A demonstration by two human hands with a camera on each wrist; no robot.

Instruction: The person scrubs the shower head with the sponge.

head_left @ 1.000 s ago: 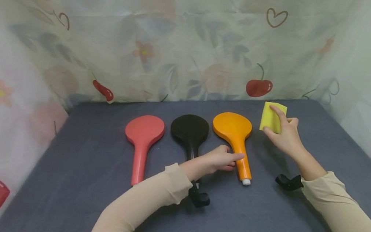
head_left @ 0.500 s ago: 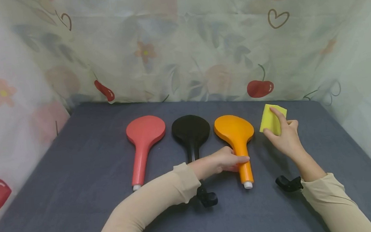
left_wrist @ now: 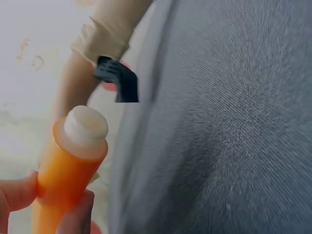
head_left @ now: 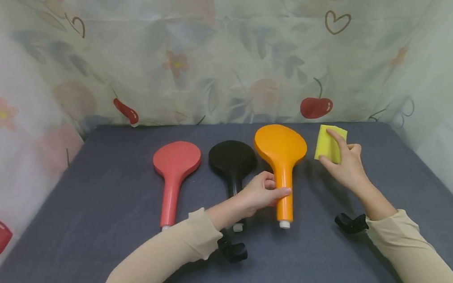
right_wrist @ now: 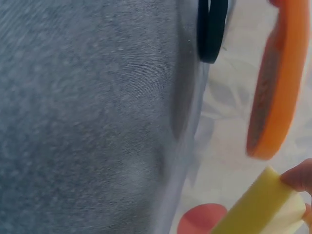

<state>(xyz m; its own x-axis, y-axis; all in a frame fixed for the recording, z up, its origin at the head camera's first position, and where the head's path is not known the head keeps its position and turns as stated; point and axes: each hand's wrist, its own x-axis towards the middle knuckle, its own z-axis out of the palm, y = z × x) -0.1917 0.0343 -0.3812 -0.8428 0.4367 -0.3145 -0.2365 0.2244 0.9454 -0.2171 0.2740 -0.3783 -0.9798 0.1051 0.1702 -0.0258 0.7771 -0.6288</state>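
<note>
My left hand (head_left: 257, 193) grips the handle of an orange paddle-shaped tool (head_left: 280, 143), its broad round head pointing away from me. In the left wrist view, thumb and fingers pinch the orange handle near its white end cap (left_wrist: 87, 124). The right wrist view shows the head edge-on, with a darker, brownish underside (right_wrist: 265, 92). To its right, my right hand (head_left: 348, 166) pinches a yellow block that looks like a sponge (head_left: 329, 147), above the table. Left of the orange tool lie a black one (head_left: 232, 156) and a red one (head_left: 177, 157) of the same shape.
A dark grey cloth (head_left: 94, 207) covers the table. Pale printed curtains (head_left: 218, 48) stand behind it and at both sides. A black wrist camera mount hangs under each forearm, the left mount (head_left: 234, 251) close to the black tool's handle end.
My left hand has closed round the orange tool's handle, lifted the tool and drawn it a little left, towards the black one. My right hand stays nearly still with the yellow sponge.
</note>
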